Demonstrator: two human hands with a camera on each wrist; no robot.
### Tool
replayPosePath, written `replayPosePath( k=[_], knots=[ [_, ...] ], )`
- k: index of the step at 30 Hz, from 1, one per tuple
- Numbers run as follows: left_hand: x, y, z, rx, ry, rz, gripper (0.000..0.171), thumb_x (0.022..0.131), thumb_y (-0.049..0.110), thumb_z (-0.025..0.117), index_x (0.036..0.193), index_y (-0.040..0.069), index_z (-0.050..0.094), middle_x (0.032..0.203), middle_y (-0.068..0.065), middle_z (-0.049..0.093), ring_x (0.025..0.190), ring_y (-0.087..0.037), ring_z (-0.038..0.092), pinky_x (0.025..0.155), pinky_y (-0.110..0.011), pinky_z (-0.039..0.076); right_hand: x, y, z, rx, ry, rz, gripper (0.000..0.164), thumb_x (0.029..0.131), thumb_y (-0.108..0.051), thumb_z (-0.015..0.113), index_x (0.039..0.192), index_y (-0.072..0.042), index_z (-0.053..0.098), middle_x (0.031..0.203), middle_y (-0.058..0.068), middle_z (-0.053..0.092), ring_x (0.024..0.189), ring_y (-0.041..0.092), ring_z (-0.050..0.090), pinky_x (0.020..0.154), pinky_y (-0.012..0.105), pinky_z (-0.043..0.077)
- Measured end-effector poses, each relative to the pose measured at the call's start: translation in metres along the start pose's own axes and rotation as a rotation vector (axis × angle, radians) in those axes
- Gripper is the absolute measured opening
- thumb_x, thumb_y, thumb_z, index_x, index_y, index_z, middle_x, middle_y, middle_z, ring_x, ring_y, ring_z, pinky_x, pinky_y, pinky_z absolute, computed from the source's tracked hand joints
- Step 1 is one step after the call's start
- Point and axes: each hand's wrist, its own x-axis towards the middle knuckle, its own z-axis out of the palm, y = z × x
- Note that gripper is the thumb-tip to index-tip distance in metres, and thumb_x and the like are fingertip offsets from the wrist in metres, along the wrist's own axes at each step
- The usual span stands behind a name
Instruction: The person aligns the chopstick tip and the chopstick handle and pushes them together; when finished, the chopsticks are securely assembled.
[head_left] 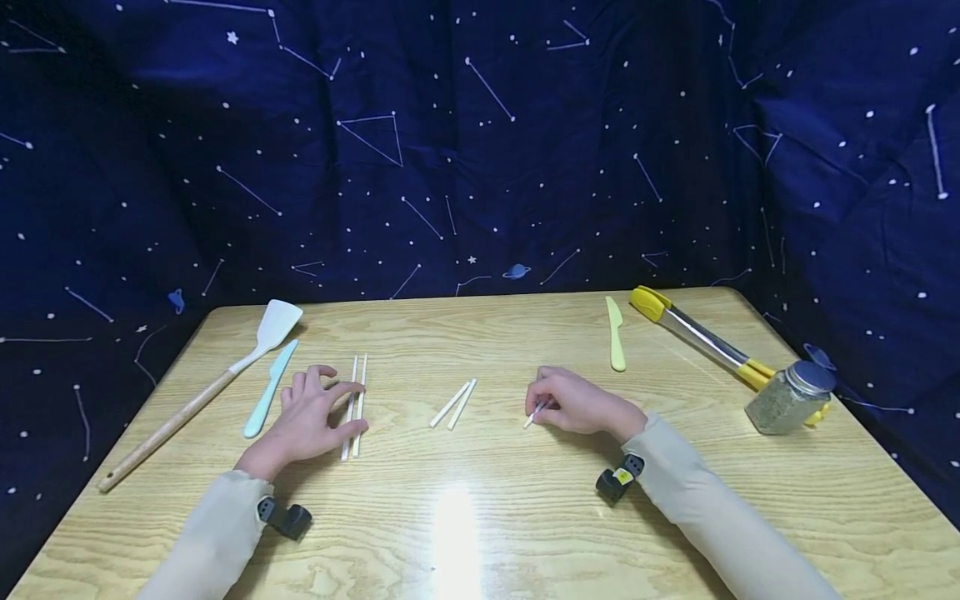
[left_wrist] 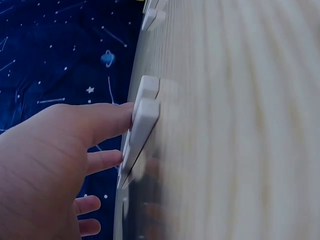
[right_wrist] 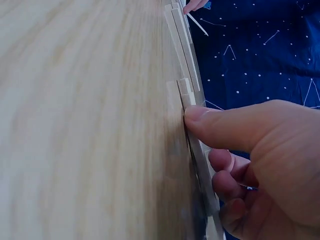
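Two long white sticks (head_left: 361, 408) lie side by side on the wooden table. My left hand (head_left: 311, 417) is spread over them, thumb and index finger extended. In the left wrist view the thumb touches the side of the square-ended sticks (left_wrist: 142, 122), which rest on the table. Right of centre, my right hand (head_left: 570, 402) pinches a short white stick (head_left: 531, 417) low at the tabletop. A second stick end shows beside it in the right wrist view, partly hidden by the fingers. Between the hands lie two short white sticks (head_left: 450, 405), slightly angled to each other.
On the left lie a light-blue knife (head_left: 270, 392) and a white spatula (head_left: 277, 323) with a long wooden handle. On the right are a yellow knife (head_left: 615, 337), yellow-tipped tongs (head_left: 701, 335) and a jar (head_left: 783, 404) standing over the tongs' handle end. A dark starry curtain (head_left: 480, 167) hangs behind.
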Motion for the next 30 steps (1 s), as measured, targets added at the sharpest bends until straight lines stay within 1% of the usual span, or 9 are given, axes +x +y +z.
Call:
replayPosePath(
  k=[4, 9, 13, 16, 21, 24, 28, 29, 30],
  knots=[
    [-0.002, -0.005, -0.002, 0.004, -0.005, -0.001, 0.050, 0.081, 0.040, 0.071, 0.123, 0.014, 0.062, 0.129, -0.025, 0.036, 0.113, -0.042, 0.030, 0.077, -0.050, 0.025, 0.000, 0.000, 0.003, -0.033, 0.020, 0.012, 0.007, 0.083, -0.009, 0.071, 0.082, -0.013, 0.065, 0.083, -0.001, 0.053, 0.083, 0.012, 0.048, 0.076, 0.026, 0.042],
    [-0.005, -0.011, -0.003, 0.011, 0.000, -0.013, 0.050, 0.080, 0.037, 0.071, 0.124, 0.014, 0.061, 0.129, -0.024, 0.037, 0.111, -0.042, 0.031, 0.080, -0.053, 0.027, 0.001, 0.000, 0.006, -0.063, 0.040, 0.021, 0.009, 0.085, -0.011, 0.069, 0.083, -0.015, 0.061, 0.083, -0.005, 0.052, 0.084, 0.011, 0.043, 0.077, 0.028, 0.038],
    [-0.007, -0.013, -0.003, -0.004, 0.004, -0.010, 0.050, 0.081, 0.036, 0.071, 0.124, 0.014, 0.061, 0.129, -0.024, 0.037, 0.110, -0.042, 0.032, 0.081, -0.053, 0.026, 0.000, -0.001, 0.006, -0.039, 0.059, 0.047, 0.011, 0.087, -0.012, 0.068, 0.085, -0.015, 0.058, 0.082, -0.007, 0.051, 0.084, 0.012, 0.042, 0.076, 0.031, 0.033],
    [-0.007, -0.011, -0.004, -0.030, 0.003, -0.010, 0.049, 0.082, 0.036, 0.070, 0.124, 0.013, 0.060, 0.129, -0.024, 0.037, 0.109, -0.040, 0.033, 0.080, -0.052, 0.026, 0.000, 0.000, 0.006, -0.012, 0.074, 0.067, 0.010, 0.089, -0.014, 0.066, 0.087, -0.017, 0.056, 0.084, -0.008, 0.052, 0.086, 0.013, 0.042, 0.077, 0.034, 0.027],
    [-0.006, -0.009, -0.004, -0.071, 0.010, -0.002, 0.048, 0.084, 0.034, 0.070, 0.124, 0.010, 0.059, 0.129, -0.025, 0.037, 0.108, -0.039, 0.032, 0.080, -0.051, 0.025, 0.002, 0.001, 0.005, 0.019, 0.123, 0.071, 0.008, 0.092, -0.013, 0.063, 0.091, -0.016, 0.056, 0.085, -0.007, 0.056, 0.087, 0.012, 0.046, 0.079, 0.036, 0.026],
    [-0.004, -0.006, -0.001, -0.077, 0.041, 0.021, 0.045, 0.084, 0.029, 0.072, 0.122, 0.008, 0.060, 0.128, -0.025, 0.038, 0.107, -0.040, 0.032, 0.078, -0.050, 0.025, 0.003, 0.000, 0.003, 0.054, 0.137, 0.054, 0.006, 0.094, -0.011, 0.060, 0.093, -0.012, 0.055, 0.084, -0.004, 0.058, 0.082, 0.010, 0.050, 0.079, 0.033, 0.033],
    [-0.001, 0.003, 0.002, -0.111, 0.118, 0.073, 0.037, 0.084, 0.018, 0.072, 0.117, 0.006, 0.062, 0.124, -0.023, 0.042, 0.102, -0.036, 0.034, 0.076, -0.044, 0.023, 0.004, 0.000, 0.000, 0.108, 0.152, 0.048, 0.005, 0.096, -0.007, 0.055, 0.096, -0.007, 0.050, 0.080, 0.000, 0.055, 0.072, 0.009, 0.048, 0.068, 0.026, 0.043],
    [0.000, 0.006, 0.002, -0.121, 0.145, 0.089, 0.034, 0.083, 0.016, 0.072, 0.115, 0.005, 0.063, 0.123, -0.021, 0.044, 0.100, -0.034, 0.035, 0.076, -0.042, 0.023, 0.004, 0.001, -0.001, 0.119, 0.157, 0.055, 0.005, 0.096, -0.006, 0.055, 0.096, -0.006, 0.050, 0.079, 0.000, 0.054, 0.070, 0.009, 0.047, 0.065, 0.025, 0.043],
    [0.002, 0.009, 0.003, -0.130, 0.171, 0.109, 0.032, 0.083, 0.014, 0.072, 0.112, 0.005, 0.063, 0.121, -0.020, 0.046, 0.098, -0.032, 0.035, 0.076, -0.041, 0.023, 0.004, 0.001, -0.002, 0.122, 0.168, 0.057, 0.006, 0.096, -0.005, 0.055, 0.096, -0.006, 0.049, 0.079, 0.001, 0.053, 0.070, 0.009, 0.046, 0.064, 0.025, 0.042]
  ],
)
